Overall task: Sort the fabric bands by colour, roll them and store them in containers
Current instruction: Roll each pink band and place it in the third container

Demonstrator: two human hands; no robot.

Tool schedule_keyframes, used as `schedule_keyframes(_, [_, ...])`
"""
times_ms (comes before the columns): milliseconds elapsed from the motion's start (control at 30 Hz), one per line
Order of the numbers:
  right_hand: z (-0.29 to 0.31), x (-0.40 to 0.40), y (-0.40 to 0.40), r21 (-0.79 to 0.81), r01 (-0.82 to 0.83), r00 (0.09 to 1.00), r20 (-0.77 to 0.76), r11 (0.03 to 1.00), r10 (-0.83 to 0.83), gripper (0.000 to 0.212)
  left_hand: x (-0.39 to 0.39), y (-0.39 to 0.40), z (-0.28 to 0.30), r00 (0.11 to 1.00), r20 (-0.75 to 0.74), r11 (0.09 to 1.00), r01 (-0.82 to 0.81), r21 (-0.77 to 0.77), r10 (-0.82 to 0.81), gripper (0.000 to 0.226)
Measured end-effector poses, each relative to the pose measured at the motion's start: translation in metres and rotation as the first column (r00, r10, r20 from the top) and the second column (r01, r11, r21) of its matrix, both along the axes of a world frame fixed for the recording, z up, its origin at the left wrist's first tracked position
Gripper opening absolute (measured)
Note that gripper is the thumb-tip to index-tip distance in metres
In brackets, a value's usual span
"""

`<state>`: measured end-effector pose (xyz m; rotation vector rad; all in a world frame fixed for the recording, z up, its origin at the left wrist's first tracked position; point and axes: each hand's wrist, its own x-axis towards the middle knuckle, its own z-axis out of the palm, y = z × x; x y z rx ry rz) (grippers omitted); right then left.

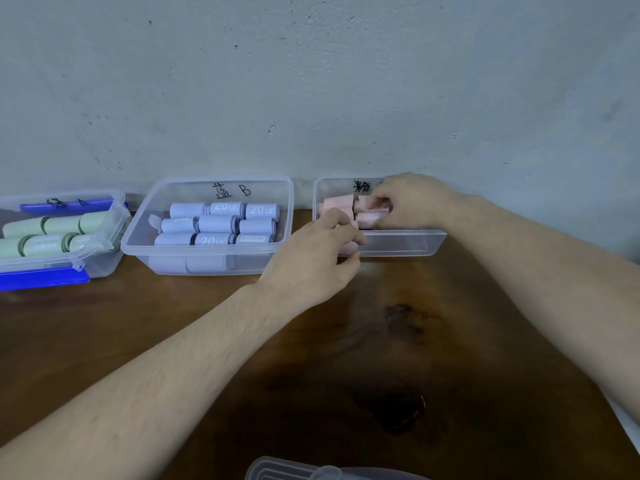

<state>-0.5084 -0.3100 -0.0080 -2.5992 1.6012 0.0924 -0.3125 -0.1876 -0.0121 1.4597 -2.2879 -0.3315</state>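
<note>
At your far left sits the green container, a clear box with blue clips, holding green rolls lying side by side. Just beside it to the right, against the wall, is the blue container, marked in black on its back wall; the blue rolls lie in neat rows inside, some showing "20 LB".

Your left hand reaches to the near left corner of the pink container. Its fingers are curled at the rim there; whether they pinch a roll or only the box edge cannot be told.

Inside that box, toward the back, lie the pink rolls, less tidy than the blue ones. Your right hand is down in the box over them, its fingers bent and closed on one pink roll at the back of the pile.

All three boxes stand on the dark wooden surface, which has dark stains near its middle. At the near edge, below your arms, a clear plastic lid lies partly in view.
</note>
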Motion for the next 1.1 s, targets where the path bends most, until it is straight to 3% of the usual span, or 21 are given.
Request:
schedule_keyframes(500, [0.004, -0.006, 0.003, 0.035, 0.022, 0.998, 0.050, 0.999, -0.024, 0.038, 0.002, 0.013, 0.005, 1.000, -0.021, 1.000, 0.017, -0.025, -0.018, 0.024])
schedule_keyframes(733, [0.021, -0.025, 0.042, -0.055, 0.053, 0.972, 0.233, 0.997, -0.039, 0.024, 0.007, 0.046, 0.009, 0.996, -0.055, 0.997, 0.078, 0.025, -0.076, 0.019])
schedule_keyframes(833, [0.026, -0.037, 0.078, -0.080, 0.048, 0.960, 0.279, 0.996, -0.024, 0.024, 0.009, 0.074, 0.005, 0.985, -0.043, 0.981, 0.170, 0.090, -0.166, 0.015])
schedule_keyframes(967, [0.028, -0.047, 0.136, -0.079, 0.035, 0.969, 0.248, 0.996, -0.014, 0.034, 0.021, 0.111, -0.002, 0.956, -0.054, 0.912, 0.290, 0.290, -0.287, 0.019])
schedule_keyframes(1100, [0.025, -0.049, 0.192, 0.032, 0.040, 0.977, 0.206, 0.999, -0.045, 0.046, 0.038, 0.139, -0.006, 0.960, -0.076, 0.850, 0.275, 0.448, -0.270, 0.023])
